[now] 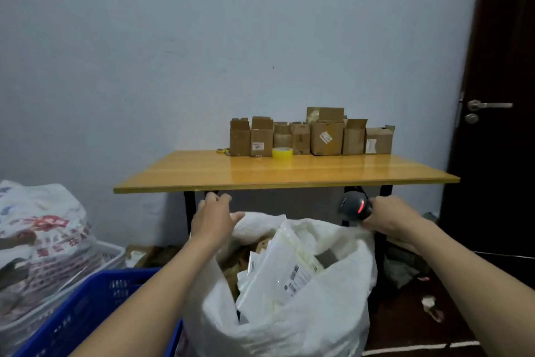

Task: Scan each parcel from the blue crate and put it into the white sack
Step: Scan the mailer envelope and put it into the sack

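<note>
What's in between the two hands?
In the head view, the open top of the white sack lies between the left hand and the right hand holding the scanner, with a white labelled parcel poking up.

a wooden table point(289, 174) with a glossy yellow-orange top and dark legs stands against the wall. along its back edge sits a row of brown cardboard boxes point(311, 136), several with flaps open. a roll of yellow tape point(282, 153) lies just in front of them, and what may be scissors point(223, 150) at the row's left end. on the dark floor point(411, 324) stand the white sack point(318, 313) and the blue crate point(86, 307), with pale scraps point(432, 306) to the right.
</note>
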